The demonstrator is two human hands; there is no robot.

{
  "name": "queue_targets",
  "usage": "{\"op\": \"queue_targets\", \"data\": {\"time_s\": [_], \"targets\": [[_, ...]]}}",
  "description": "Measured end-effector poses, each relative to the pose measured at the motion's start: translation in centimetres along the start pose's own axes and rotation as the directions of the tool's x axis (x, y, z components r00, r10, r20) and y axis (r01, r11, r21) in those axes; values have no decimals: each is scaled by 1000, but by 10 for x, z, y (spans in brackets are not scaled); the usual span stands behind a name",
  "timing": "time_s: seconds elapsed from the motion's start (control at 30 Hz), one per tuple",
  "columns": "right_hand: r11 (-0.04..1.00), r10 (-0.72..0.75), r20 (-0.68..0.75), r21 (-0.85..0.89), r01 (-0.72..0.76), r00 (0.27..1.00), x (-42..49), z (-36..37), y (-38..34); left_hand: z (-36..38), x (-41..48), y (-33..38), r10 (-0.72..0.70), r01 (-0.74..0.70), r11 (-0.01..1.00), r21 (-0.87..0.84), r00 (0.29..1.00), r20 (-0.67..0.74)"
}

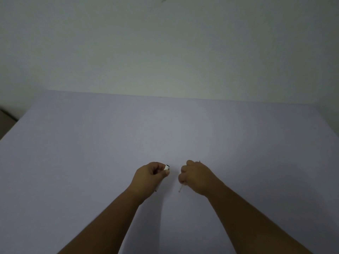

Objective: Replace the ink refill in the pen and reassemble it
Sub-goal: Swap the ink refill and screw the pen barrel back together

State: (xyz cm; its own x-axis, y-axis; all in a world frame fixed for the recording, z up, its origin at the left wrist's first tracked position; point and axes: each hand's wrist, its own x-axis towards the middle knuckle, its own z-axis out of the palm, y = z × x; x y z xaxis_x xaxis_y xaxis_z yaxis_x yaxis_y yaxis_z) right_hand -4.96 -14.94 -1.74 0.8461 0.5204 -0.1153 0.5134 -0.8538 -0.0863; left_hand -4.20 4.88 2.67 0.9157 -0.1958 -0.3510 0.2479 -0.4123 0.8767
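Observation:
My left hand [146, 177] is closed around a white pen barrel [166, 167], whose open dark end sticks out past my thumb toward the right; its lower end is mostly hidden by the hand. My right hand [197, 176] is closed on a thin pale ink refill [180, 188], whose end pokes out below my fingers and points down-left. A small dark tip shows above the right knuckles. Both hands hover close together over the table, a short gap apart.
A pale lavender table [165, 129] fills the lower view, its far edge against a plain whitish wall [165, 43]. The table's left edge runs diagonally at far left, with a dark floor strip beyond it.

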Motion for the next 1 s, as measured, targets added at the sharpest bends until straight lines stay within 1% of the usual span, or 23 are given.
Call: {"op": "queue_targets", "data": {"time_s": [0.07,0.1,0.13,0.2,0.23,0.27,0.33,0.4,0.53,0.67,0.73,0.83,0.93,1.0], "targets": [[997,4,-20,83,-2,1000,2,-2,-3,-2,0,-1,2,-1,1000,10,1000,-9],[988,40,-41,148,-34,998,3,-3,-4,-3,0,-2,5,-5,1000,18,1000,-17],[969,107,-86,231,-84,991,5,-7,-6,-5,1,-2,8,-7,1000,27,1000,-26],[908,281,-177,367,-202,943,9,-18,-11,-9,1,-4,14,-12,999,47,999,-42],[904,325,-223,360,-232,919,11,-24,-11,-12,1,-4,20,-16,997,70,998,-51],[910,338,-261,334,-244,904,15,-29,-10,-14,2,-5,28,-21,994,107,997,-66],[908,357,-314,338,-248,880,19,-38,-9,-17,3,-5,58,-40,980,195,994,-90],[916,338,-331,331,-227,881,19,-46,-7,-17,3,-4,83,-57,967,249,992,-98],[968,213,-301,197,-158,929,16,-57,-9,-12,3,0,103,-72,952,299,991,-90],[986,147,-269,121,-117,952,13,-64,-12,-7,2,2,135,-105,937,334,988,-70],[987,133,-243,116,-108,961,13,-69,-15,-4,2,4,149,-119,928,353,987,-59],[969,156,-166,219,-118,974,14,-76,-17,-3,2,7,161,-129,922,366,985,-57],[901,209,-81,403,-160,974,12,-80,-16,-4,2,11,158,-126,931,343,985,-67],[852,244,-38,485,-196,969,12,-82,-16,-3,1,14,152,-122,936,329,986,-67]]}}
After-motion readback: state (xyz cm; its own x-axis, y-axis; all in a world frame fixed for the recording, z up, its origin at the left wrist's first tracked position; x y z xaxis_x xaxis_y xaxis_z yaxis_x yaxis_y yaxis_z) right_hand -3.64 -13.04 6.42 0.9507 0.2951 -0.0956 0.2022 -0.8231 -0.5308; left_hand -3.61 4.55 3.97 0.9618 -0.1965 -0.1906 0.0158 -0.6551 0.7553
